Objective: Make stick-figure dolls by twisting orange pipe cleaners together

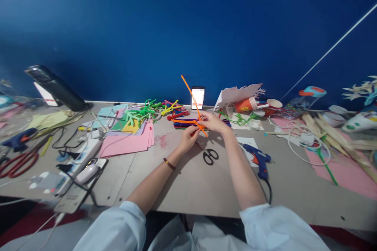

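Orange pipe cleaners (188,86) cross between my hands, one long end rising to the upper left. My left hand (188,138) is closed with its fingertips pinching them near the crossing. From the right, my right hand (212,122) is closed too, its thumb and fingers pinching the same orange piece. Just behind my hands lies a bundle of dark purple and other coloured pipe cleaners (180,124), partly hidden. Black-handled scissors (210,157) rest on the table below, their blades towards my left hand.
A blue glue gun (259,159) lies right of my right forearm. Pink paper sheets (126,143) and green pipe cleaner shapes (147,111) lie to the left. A phone (198,96) leans on the blue wall. A power strip (78,164) with cables sits at left, paper cups (246,104) at right.
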Demonstrator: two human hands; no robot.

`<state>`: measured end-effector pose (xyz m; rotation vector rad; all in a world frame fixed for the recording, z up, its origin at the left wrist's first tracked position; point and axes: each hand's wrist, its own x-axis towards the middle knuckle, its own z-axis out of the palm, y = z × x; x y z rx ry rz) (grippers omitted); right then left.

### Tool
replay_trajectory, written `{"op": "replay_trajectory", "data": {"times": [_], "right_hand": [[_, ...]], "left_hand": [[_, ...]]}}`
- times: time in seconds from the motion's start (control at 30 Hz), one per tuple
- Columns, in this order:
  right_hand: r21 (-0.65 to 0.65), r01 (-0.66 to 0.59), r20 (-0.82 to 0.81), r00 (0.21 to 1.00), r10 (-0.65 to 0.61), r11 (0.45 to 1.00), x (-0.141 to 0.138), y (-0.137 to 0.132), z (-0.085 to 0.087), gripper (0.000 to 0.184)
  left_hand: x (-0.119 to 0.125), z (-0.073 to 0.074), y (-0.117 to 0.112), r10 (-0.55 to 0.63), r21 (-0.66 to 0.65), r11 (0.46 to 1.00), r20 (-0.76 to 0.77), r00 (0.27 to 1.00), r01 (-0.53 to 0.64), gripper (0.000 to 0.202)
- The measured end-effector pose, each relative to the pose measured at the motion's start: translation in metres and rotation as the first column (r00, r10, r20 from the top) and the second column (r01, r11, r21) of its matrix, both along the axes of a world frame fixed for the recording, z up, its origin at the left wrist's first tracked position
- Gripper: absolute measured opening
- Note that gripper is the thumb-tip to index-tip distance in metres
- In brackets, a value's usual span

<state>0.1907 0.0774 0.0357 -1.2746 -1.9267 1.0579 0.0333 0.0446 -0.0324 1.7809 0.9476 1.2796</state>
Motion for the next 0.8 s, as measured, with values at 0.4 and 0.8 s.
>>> {"op": "replay_trajectory", "data": {"times": [0.4, 0.8], "right_hand": [[0.074, -0.055, 0.052, 0.997, 0.051, 0.996, -0.0044, -0.0029, 0.0069, 0.014], [0.118, -0.01, 0.081, 0.997, 0.0, 0.993, -0.0045, -0.0006, 0.003, 0.016]], "left_hand": [[-0.0005, 0.0011, 0.0001, 0.061, 0.007, 0.998, -0.005, 0.998, -0.061, 0.02], [-0.0013, -0.0015, 0.0022, 0.114, 0.124, 0.986, -0.014, 0.993, -0.111, 0.018]]}}
